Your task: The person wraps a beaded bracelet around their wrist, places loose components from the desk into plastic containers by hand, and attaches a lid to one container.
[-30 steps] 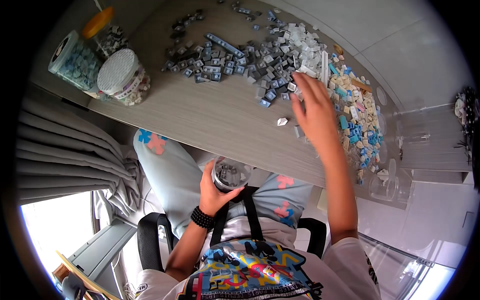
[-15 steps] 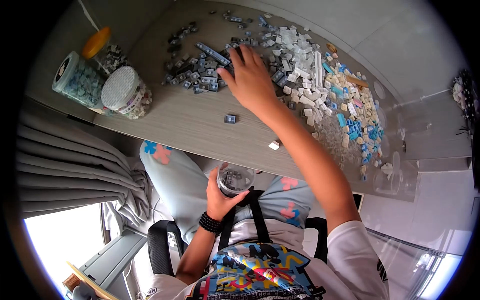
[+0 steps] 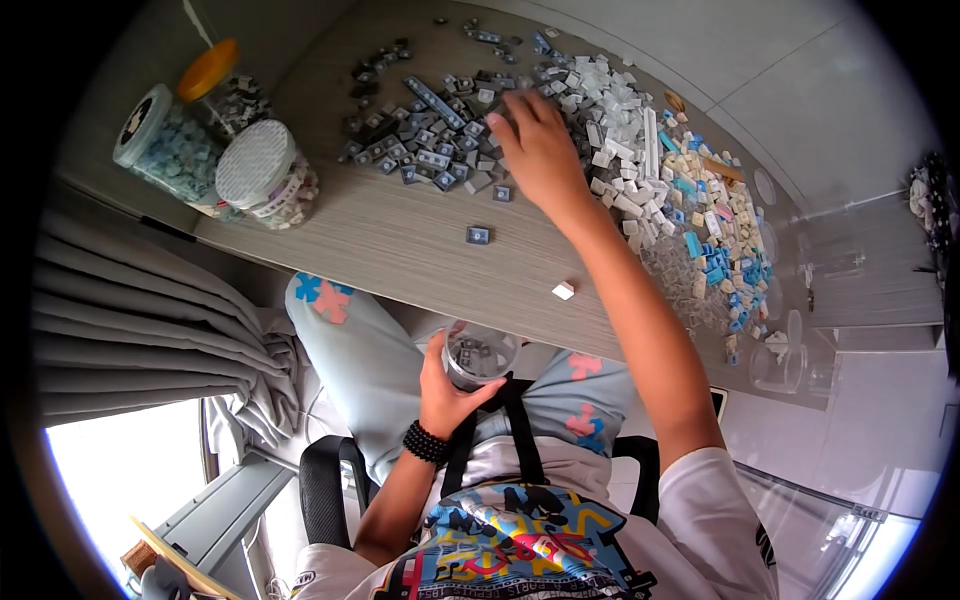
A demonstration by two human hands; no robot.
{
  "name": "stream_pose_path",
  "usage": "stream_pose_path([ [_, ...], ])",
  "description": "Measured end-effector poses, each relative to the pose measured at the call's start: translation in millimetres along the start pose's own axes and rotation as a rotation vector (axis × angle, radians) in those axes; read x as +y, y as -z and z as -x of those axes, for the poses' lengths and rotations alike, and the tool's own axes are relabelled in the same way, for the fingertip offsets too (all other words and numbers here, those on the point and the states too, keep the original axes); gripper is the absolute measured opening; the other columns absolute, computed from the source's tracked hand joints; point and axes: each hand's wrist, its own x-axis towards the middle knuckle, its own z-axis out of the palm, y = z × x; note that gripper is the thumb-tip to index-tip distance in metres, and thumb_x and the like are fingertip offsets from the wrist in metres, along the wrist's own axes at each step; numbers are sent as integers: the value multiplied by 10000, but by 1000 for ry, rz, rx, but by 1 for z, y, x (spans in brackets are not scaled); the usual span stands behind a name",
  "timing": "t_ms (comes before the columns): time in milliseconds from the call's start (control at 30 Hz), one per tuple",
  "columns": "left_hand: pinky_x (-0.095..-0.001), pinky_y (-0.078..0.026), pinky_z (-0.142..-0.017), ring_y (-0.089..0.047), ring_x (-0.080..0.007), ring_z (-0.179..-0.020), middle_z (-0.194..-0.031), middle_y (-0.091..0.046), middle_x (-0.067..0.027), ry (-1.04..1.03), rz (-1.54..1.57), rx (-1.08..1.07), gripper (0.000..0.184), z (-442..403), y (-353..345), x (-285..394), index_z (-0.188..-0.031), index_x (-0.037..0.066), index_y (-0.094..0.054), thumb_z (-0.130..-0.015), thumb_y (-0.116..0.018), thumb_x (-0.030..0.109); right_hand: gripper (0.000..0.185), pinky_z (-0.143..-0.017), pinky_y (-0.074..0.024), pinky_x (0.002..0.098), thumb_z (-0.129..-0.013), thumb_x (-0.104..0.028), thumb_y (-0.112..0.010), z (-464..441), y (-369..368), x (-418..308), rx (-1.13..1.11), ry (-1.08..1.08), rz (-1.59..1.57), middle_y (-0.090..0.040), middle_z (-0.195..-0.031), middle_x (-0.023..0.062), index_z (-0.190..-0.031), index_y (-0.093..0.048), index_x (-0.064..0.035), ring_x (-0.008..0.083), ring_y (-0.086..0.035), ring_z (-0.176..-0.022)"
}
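My left hand [image 3: 445,398] is wrapped round a clear plastic cup [image 3: 508,352] above my lap. Several small grey bricks [image 3: 474,350] lie in the bottom of the cup. Over on the table, my right hand [image 3: 546,160] reaches into the right side of a spread of dark grey building bricks [image 3: 428,150]. Its thumb and fingers are apart, touching or just above the bricks; the fingertips are blurred. A long grey brick [image 3: 434,102] lies left of this hand. One grey brick [image 3: 478,235] and one white brick [image 3: 564,290] lie alone nearer the table's front edge.
White bricks [image 3: 610,110] and cream and blue bricks [image 3: 715,260] spread along the right of the table [image 3: 370,240]. Three lidded jars of bricks, one a white-lidded jar [image 3: 262,172], stand at the left. Clear containers [image 3: 778,368] sit at the right end.
My right hand has moved a little right across the grey bricks, and another grey brick now lies below it, apart from the heap. My left hand still holds the cup. The view has shifted slightly.
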Motion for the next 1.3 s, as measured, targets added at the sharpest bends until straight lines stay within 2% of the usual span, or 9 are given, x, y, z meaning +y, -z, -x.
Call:
stream_pose_path([
  [167,-420,-480,-1013,-604,-360,-1197,-1318,-585,-223,61,14,-24,989,3,0,-3,-1386,-46,-430,-624,-975,270,481,-1026,-465,477,-1031,-389,-546,-24,-17,-16,13,-55,-281,-609,-1271,260,-1236,-641,36,433,-563,-1202],
  [300,-424,-479,-1025,-599,-368,-1203,-1315,-582,-224,9,-36,-31,982,-1,3,0,-1388,-35,-439,-636,-967,310,462,-953,-507,431,-1034,-393,-538,-70,-22,-6,52,-156,-446,-699,-1124,231,-1201,-675,16,403,-652,-1075],
  [333,-424,-433,-1078,-583,-325,-1248,-1344,-588,-195,30,-61,-49,999,1,4,-1,-1431,-20,-400,-656,-951,284,525,-978,-493,393,-1030,-453,-537,-75,-22,-7,-97,-324,-591,-708,-1172,210,-1252,-662,6,361,-656,-1135],
  [433,-428,-438,-1075,-581,-333,-1260,-1350,-587,-207,49,-46,-49,1008,0,5,0,-1435,-18,-395,-653,-954,285,578,-1009,-473,354,-1022,-504,-539,-82,-31,-17,-173,-274,-684,-725,-1178,173,-1281,-657,-1,327,-661,-1160],
  [633,-423,-465,-1050,-582,-363,-1239,-1344,-571,-213,53,-22,27,970,-1,8,2,-1393,-29,-440,-652,-952,330,819,-1167,-349,495,-896,-657,-632,-51,-7,-43,-439,28,-250,-435,-1550,211,-1470,-523,-82,397,-378,-1446],
  [867,-431,-467,-1048,-574,-373,-1241,-1340,-566,-215,82,-12,3,996,0,5,-4,-1398,-40,-426,-647,-955,344,755,-1145,-364,497,-876,-593,-677,-37,-17,-30,-346,79,16,-500,-1482,202,-1424,-565,-85,386,-440,-1387],
  [967,-436,-469,-1044,-571,-376,-1240,-1340,-559,-219,84,-35,26,1002,3,6,-6,-1399,-41,-426,-647,-956,356,590,-1073,-423,475,-898,-485,-698,-41,-23,-21,-279,139,-38,-591,-1345,170,-1312,-644,-69,361,-523,-1276],
  [1067,-438,-471,-1041,-570,-380,-1237,-1344,-551,-223,92,-71,10,1007,4,6,-7,-1398,-42,-427,-647,-956,369,277,-934,-487,430,-864,-237,-761,-45,-27,-16,-96,195,-121,-662,-1126,90,-1060,-738,-42,307,-597,-1080],
  [1300,-420,-495,-1019,-622,-337,-1207,-1323,-599,-210,35,-91,37,1009,0,7,-6,-1409,-24,-406,-638,-971,300,238,-885,-516,380,-862,-198,-785,-49,13,-26,-65,117,-206,-687,-1036,78,-1004,-748,-10,291,-645,-985],
])
